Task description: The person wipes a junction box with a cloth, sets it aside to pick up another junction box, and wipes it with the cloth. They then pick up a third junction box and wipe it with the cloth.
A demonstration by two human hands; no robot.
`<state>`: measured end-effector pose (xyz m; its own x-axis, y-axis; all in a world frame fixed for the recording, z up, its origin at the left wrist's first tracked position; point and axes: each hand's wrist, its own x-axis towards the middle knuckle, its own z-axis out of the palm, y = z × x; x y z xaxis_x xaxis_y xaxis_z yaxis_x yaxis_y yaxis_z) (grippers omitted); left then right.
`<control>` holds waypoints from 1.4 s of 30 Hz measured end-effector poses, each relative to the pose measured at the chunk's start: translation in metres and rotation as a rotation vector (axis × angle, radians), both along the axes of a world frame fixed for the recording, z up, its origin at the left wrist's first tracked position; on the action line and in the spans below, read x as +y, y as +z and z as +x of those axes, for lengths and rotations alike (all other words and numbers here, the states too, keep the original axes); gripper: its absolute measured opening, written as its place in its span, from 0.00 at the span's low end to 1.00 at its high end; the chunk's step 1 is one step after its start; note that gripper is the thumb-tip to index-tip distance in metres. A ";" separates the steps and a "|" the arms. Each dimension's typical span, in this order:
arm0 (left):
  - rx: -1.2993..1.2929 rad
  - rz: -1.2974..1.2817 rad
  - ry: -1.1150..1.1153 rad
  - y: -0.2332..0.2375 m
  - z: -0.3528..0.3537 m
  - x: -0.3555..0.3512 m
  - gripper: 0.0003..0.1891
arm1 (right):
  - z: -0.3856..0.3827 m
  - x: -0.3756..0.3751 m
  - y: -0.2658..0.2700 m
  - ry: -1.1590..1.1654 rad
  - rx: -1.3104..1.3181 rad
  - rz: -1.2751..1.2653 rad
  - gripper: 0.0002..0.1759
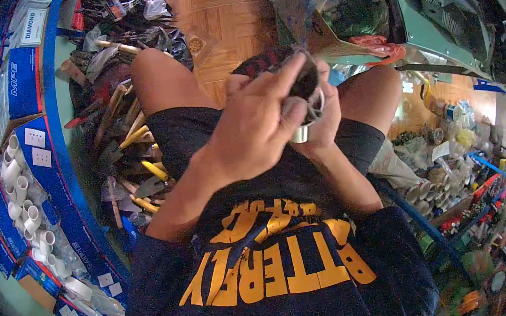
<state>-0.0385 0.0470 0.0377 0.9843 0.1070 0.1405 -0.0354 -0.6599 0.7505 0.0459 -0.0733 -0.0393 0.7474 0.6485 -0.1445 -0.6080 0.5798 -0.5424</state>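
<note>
Patterned floor (219, 36); blue cartons (22, 79) marked "MPE"; label (33, 27) reading "DIAMOND". Metal cup (302, 134), blurred, between curled left hand (249, 124) and right hand (323, 125).

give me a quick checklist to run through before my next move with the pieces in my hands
1. Shiny silver round metal piece held in the right hand: ok
2. Left hand on the dark rounded piece: ok
3. Dark piece fully seated against the silver one: cannot tell, blurred and partly covered by fingers
4. Both hands over the lap, sleeves away from the fingers: ok
5. A hand free for one of the long yellow handles by the left leg: not ok, both are occupied
</note>
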 end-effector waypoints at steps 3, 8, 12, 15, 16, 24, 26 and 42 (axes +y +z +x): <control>0.132 -0.720 0.233 0.011 -0.009 0.004 0.28 | 0.004 0.007 0.002 0.040 0.179 -0.112 0.14; -0.281 -1.352 0.690 -0.005 -0.016 0.010 0.24 | 0.005 0.006 0.010 0.036 -0.003 0.003 0.16; -0.197 -1.362 0.746 -0.028 -0.029 0.000 0.23 | 0.012 0.008 0.026 0.150 -0.243 -0.502 0.19; -0.175 -1.236 0.855 -0.028 -0.026 -0.007 0.22 | 0.012 0.007 0.024 0.158 -0.392 -0.425 0.32; -0.159 -1.219 0.846 -0.029 -0.028 -0.004 0.22 | 0.014 0.003 0.028 0.182 -0.424 -0.492 0.35; -0.490 -1.260 0.847 -0.018 -0.040 0.004 0.21 | 0.019 0.001 0.037 0.196 -0.183 -0.515 0.24; -0.538 -0.920 0.852 -0.021 -0.047 -0.008 0.27 | 0.018 0.000 0.038 0.224 -0.116 -0.525 0.21; -0.245 0.095 0.319 -0.028 -0.043 -0.016 0.30 | 0.010 -0.007 0.019 0.333 -0.307 -0.533 0.22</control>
